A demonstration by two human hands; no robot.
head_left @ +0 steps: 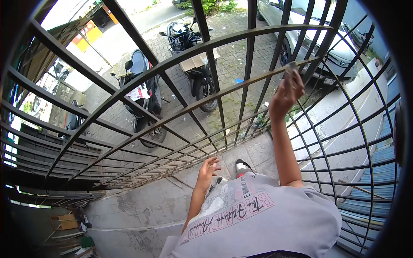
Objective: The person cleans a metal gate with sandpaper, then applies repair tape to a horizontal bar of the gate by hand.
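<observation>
Right hand [287, 91] pinches a small dark object [292, 65] at the metal grille [77, 62], fingertip grip seemingly suiting its narrow rail [258, 78]; contact unclear. Left hand [208, 169] hangs loosely spread, apparently empty.

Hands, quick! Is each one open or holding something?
Left hand: loosely open, nothing visible in it.
Right hand: closed on a small dark thing, too unclear to name.

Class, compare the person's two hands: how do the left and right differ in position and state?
The right hand is raised in front of the metal fence; the left hand is lower, over the floor.
The right hand grips a small dark object; the left hand shows nothing held.
Both are bare.
</observation>
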